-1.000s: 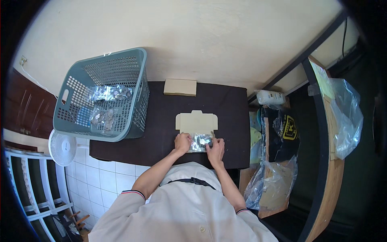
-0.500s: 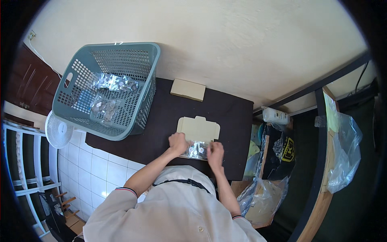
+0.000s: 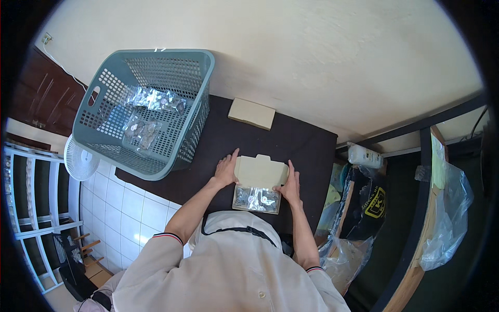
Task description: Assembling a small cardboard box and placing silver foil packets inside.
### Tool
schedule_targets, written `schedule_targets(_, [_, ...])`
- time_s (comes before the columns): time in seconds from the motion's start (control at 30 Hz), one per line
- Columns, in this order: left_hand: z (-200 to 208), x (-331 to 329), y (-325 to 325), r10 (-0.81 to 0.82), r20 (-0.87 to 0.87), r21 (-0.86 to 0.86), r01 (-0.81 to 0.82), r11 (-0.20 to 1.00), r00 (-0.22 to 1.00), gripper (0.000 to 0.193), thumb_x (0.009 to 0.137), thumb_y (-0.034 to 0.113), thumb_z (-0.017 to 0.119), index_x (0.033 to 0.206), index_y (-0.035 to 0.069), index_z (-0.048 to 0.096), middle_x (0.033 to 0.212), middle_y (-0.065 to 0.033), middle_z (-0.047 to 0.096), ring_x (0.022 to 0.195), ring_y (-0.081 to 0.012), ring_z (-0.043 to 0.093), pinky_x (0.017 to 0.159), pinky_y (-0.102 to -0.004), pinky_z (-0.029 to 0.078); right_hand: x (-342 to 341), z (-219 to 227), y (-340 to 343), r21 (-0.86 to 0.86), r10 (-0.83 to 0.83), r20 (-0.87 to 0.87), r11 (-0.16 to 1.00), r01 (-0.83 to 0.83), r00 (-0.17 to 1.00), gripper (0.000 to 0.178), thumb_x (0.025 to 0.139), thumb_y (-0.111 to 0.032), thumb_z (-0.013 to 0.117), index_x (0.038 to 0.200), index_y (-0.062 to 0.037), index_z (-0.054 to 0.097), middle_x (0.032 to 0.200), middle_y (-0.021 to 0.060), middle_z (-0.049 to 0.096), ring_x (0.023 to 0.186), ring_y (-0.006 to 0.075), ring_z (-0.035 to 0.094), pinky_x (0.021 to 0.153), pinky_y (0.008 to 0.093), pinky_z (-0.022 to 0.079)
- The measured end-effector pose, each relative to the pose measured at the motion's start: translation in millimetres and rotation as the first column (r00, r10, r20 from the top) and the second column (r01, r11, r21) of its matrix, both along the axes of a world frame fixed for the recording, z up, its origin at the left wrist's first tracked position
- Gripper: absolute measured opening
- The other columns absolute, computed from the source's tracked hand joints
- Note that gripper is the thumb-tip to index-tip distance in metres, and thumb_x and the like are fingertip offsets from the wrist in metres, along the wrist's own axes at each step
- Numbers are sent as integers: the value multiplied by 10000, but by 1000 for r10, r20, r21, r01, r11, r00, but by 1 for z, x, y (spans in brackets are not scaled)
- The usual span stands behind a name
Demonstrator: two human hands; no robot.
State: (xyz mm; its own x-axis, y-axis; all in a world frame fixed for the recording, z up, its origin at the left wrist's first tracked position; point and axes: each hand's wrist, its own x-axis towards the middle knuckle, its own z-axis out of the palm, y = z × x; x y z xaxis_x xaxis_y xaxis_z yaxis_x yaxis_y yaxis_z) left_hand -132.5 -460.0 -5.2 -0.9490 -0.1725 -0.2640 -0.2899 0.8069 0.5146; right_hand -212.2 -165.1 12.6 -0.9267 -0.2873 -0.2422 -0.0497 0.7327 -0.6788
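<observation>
A small cardboard box [image 3: 261, 170] lies open on the dark table in front of me, its tabbed lid laid back away from me. Clear plastic packets of small greyish parts [image 3: 256, 199] fill its tray. My left hand [image 3: 226, 170] is at the box's left side, fingers stretched out and thumb against the edge near the lid fold. At the opposite side my right hand [image 3: 290, 187] has its fingers extended along the lid's edge and its thumb by the tray's corner. Both hands are open and touch the box from either side.
A grey-green perforated basket [image 3: 193, 140] with several clear packets [image 3: 156, 99] stands at the table's left. A closed cardboard box [image 3: 252, 113] lies near the wall. Right of the table are a white bottle [image 3: 365, 155] and plastic bags [image 3: 347, 257]. A white fan [image 3: 81, 158] stands beyond the basket.
My hands have moved off the packets in the tray and out to the box's two sides, with fingers now spread. The packets lie uncovered in the tray. The view has shifted slightly.
</observation>
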Motion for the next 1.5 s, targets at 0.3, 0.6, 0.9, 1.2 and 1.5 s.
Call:
schedule_targets(0.3, [11,32,22,6,-333,205,66,977,943,1316,697,-58,878,1710,181,73,1261,-248,614,1171,-489,629,1029,-541,519,21,13,5,-152,-87,59,984,95,994,1101,647,84,931,1579,-127,384,1299,268,674,1239,441,662,1045,486,552])
schedule_targets(0.6, [6,52,25,86,-321,389,49,920,943,347,748,-46,813,1078,-49,707,1017,-205,672,956,-444,681,833,-490,549,66,18,15,-303,-199,-90,939,164,976,934,675,82,916,1490,-98,495,1216,189,738,1166,353,714,1039,445,567])
schedule_targets(0.9, [-2,52,19,85,-240,441,31,897,967,289,762,38,834,1035,-33,770,962,-230,762,930,-435,734,834,-489,576,78,0,30,-291,-167,-137,949,121,976,431,806,32,828,1193,9,639,1026,245,763,1037,422,749,848,479,585])
schedule_targets(1.2, [1,88,25,-64,-472,188,172,967,879,196,789,56,780,968,-19,805,889,-183,759,907,-388,724,863,-458,584,100,-15,44,-342,-139,-267,939,41,954,235,840,41,767,1074,25,780,1023,210,786,920,370,776,831,388,605])
schedule_targets(1.5, [46,83,54,-52,28,-19,53,998,998,259,753,59,716,970,-62,788,918,-331,730,888,-500,727,859,-560,591,117,19,37,-132,-148,-233,984,119,961,282,872,64,650,1121,41,778,1074,256,774,988,430,758,913,440,600])
